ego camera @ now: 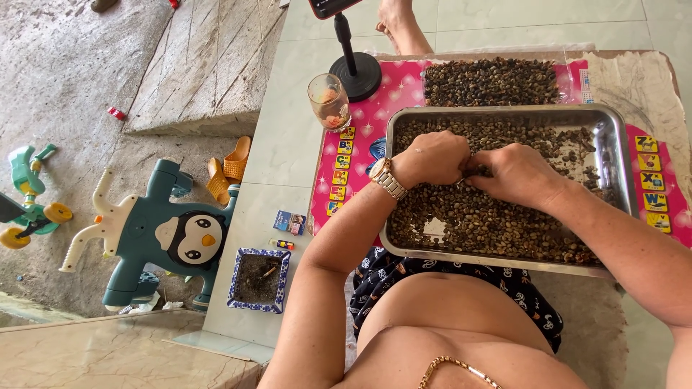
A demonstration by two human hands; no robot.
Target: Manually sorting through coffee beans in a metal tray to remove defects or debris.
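A steel tray (617, 144) rests on my lap and holds a layer of small brown beans (497, 223). My left hand (431, 157), with a gold watch on the wrist, lies on the beans near the tray's middle, fingers curled. My right hand (513, 173) meets it from the right, fingertips pinching together over the beans where the hands touch. What the fingertips hold is hidden. A separate pile of darker beans (490, 81) lies on clear plastic beyond the tray.
A pink mat (375, 115) with lettered tiles lies under the tray. A drinking glass (329, 101) and a black phone stand (355, 72) sit at its far left. A square ashtray (258, 279), lighter, penguin ride-on toy (169, 234) and orange sandals (229, 169) are on the floor left.
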